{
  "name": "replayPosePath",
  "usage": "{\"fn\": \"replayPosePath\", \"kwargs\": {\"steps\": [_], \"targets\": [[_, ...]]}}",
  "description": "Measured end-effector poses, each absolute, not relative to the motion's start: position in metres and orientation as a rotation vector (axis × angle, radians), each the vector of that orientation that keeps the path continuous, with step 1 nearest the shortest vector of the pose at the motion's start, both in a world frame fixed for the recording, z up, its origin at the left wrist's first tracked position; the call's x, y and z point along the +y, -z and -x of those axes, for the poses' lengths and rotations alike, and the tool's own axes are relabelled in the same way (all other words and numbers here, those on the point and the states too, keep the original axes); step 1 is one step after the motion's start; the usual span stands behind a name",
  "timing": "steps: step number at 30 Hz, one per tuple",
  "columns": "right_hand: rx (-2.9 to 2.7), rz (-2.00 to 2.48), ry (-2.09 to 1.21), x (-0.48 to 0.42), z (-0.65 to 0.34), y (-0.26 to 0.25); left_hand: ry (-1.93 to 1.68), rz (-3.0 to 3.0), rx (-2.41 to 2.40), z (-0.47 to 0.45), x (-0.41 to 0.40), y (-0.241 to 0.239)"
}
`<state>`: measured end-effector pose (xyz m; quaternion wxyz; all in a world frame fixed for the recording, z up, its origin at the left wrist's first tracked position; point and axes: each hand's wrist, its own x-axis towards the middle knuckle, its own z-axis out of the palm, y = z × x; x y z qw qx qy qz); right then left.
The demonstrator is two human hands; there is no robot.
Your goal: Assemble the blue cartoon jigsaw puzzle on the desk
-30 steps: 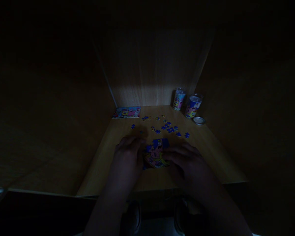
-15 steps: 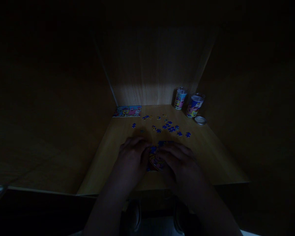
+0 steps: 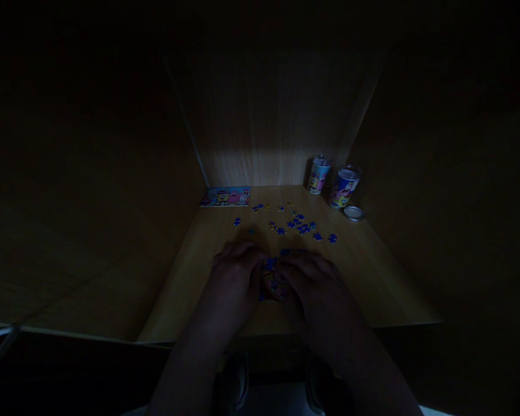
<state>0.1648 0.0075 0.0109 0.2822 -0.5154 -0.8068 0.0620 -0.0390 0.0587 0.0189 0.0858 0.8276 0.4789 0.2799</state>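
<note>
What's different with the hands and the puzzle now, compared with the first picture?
The right hand moved left and the left hand moved a little right, so they're closer together and the right one hides more of the joined puzzle. I can't tell whether either grabbed or let go of a piece. The loose pieces, cans, lid and picture card stayed put.

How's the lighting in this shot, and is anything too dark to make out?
Head view: very dim, with the back wall palest low down; head view: left hand and right hand are dark, the puzzle between them murky; head view: a soft shadow darkens the table beyond the left hand, and the outer edges sink nearly to black.
</note>
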Motion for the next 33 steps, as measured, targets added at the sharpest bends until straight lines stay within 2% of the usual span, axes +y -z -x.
{"fn": "replayPosePath", "kwargs": {"steps": [33], "targets": [[-2.197,1.273,-0.326,0.0063,-0.1646,-0.0185,-0.865,-2.273,1.432,0.0385,0.0579,-0.0262]]}}
